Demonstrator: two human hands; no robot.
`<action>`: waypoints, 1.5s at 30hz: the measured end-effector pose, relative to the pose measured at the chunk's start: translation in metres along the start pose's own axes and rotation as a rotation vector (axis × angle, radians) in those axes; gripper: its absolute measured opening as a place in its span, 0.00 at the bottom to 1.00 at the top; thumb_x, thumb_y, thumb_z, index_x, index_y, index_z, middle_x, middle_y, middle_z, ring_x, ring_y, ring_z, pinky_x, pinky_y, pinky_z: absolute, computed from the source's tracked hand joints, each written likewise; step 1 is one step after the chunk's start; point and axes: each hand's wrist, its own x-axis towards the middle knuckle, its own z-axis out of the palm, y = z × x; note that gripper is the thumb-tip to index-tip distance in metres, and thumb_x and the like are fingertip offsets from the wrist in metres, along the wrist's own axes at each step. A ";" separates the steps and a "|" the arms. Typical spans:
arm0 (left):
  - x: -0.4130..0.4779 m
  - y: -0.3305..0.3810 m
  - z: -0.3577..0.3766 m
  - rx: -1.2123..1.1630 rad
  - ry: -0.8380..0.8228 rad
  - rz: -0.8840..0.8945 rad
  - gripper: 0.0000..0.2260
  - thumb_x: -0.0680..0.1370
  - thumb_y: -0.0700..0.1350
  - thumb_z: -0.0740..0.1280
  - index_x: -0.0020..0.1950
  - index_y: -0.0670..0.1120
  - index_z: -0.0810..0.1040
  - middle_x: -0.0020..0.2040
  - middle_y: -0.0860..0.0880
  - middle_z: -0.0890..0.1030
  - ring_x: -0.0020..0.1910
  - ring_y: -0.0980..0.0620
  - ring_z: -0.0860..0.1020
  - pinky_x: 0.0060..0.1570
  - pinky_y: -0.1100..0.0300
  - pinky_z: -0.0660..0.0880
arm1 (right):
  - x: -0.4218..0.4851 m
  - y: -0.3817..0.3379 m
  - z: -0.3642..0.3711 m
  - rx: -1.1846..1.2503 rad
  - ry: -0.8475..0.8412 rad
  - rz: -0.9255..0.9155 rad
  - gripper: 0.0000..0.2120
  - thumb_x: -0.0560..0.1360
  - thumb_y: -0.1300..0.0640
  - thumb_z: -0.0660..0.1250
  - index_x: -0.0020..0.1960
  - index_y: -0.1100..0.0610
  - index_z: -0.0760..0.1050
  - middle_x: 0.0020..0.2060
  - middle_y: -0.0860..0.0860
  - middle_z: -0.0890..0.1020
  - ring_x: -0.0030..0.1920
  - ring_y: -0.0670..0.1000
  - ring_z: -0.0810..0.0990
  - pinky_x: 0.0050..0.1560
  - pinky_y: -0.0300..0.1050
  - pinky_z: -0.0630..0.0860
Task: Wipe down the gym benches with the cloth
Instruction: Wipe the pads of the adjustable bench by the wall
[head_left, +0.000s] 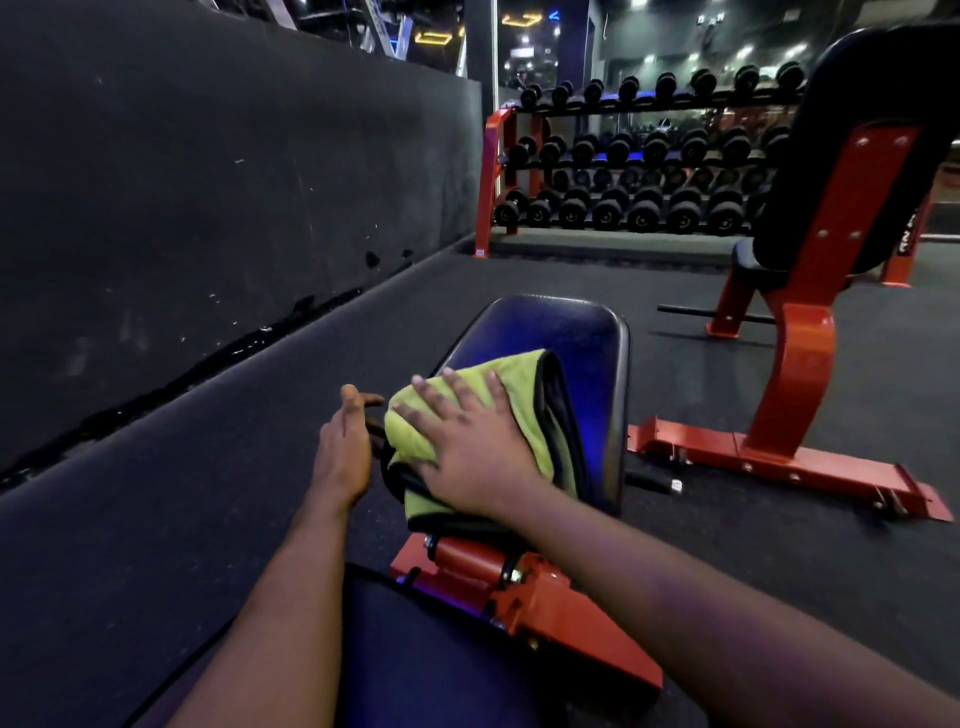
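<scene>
Green-yellow cloth (511, 376), folded thick, lies on the near half of the bench pad (566, 330). Our right hand (467, 452) rests flat on top of it with the fingers spread, a broad palm press, we judge, so the whole fold drags evenly over the vinyl instead of bunching. Our left hand (345, 447) hangs just beside the pad's left edge, fingers loosely extended and holding nothing. We cannot tell whether it touches the pad's side; it seems placed to steady us. The pad's far end lies bare beyond the cloth, likely the next stretch to wipe. A second bench (795, 364) on a red frame stands well apart to the right, waiting its turn.
</scene>
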 end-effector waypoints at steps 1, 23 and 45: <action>-0.001 0.000 0.001 -0.001 -0.026 -0.005 0.34 0.72 0.76 0.43 0.49 0.59 0.81 0.47 0.45 0.84 0.49 0.44 0.81 0.56 0.39 0.76 | -0.015 -0.001 0.003 0.003 0.034 0.014 0.31 0.76 0.38 0.53 0.78 0.41 0.56 0.80 0.48 0.55 0.80 0.55 0.50 0.74 0.68 0.42; -0.012 0.004 0.016 0.209 -0.297 -0.069 0.39 0.69 0.78 0.40 0.70 0.60 0.66 0.69 0.43 0.73 0.71 0.42 0.66 0.71 0.39 0.61 | -0.088 0.052 -0.008 0.835 0.403 1.187 0.34 0.78 0.33 0.56 0.78 0.47 0.55 0.63 0.63 0.77 0.62 0.67 0.75 0.60 0.57 0.71; -0.016 0.013 0.013 0.152 -0.344 -0.041 0.27 0.75 0.72 0.43 0.61 0.62 0.72 0.67 0.45 0.73 0.68 0.45 0.70 0.68 0.41 0.66 | -0.045 0.089 -0.029 0.597 0.253 1.187 0.35 0.80 0.36 0.54 0.77 0.60 0.55 0.63 0.64 0.77 0.64 0.66 0.74 0.61 0.57 0.70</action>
